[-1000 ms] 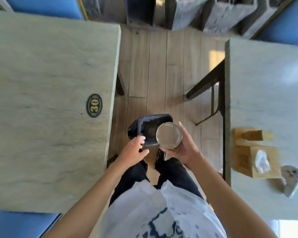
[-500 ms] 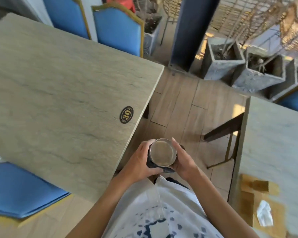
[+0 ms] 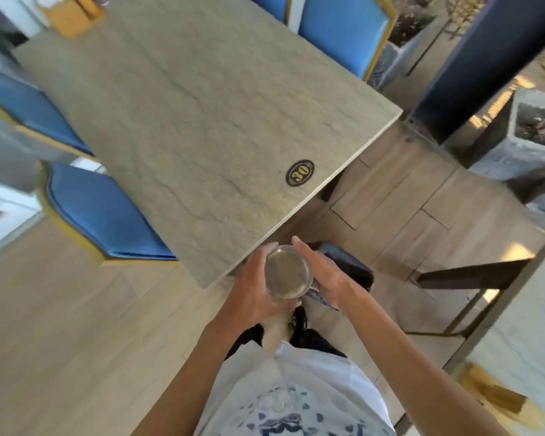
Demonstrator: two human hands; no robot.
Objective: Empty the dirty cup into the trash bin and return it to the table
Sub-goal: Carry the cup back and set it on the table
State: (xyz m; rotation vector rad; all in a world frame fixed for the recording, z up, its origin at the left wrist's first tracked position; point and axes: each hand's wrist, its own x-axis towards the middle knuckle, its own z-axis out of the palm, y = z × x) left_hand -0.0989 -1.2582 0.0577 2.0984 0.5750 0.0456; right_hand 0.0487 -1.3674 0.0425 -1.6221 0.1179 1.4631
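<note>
- Clear glass cup (image 3: 287,272), round rim, upright, murky beige liquid inside; you hold it in the air just off the near corner of the counter (image 3: 202,121), above the trash bin (image 3: 346,265).
- Change: a second ago only your right hand (image 3: 324,278) held it and the left reached for the bin; now the left hand (image 3: 252,294) has joined.
- Grip: left curled under and around the cup's near side, fingers closed on it; right pressed along the far side, fingers nearly straight.
- View has swung left toward the counter, though the cup looks still full. My read: emptying not done.
- Bin: black, bag-lined, dull crinkled look, mostly hidden behind the right hand.
- Counter: pale stone-look slab, faintly veined, square edge, oval black "30" badge (image 3: 300,173).
- Blue padded chairs (image 3: 107,212) with gold trim, wood-plank floor (image 3: 406,212).
</note>
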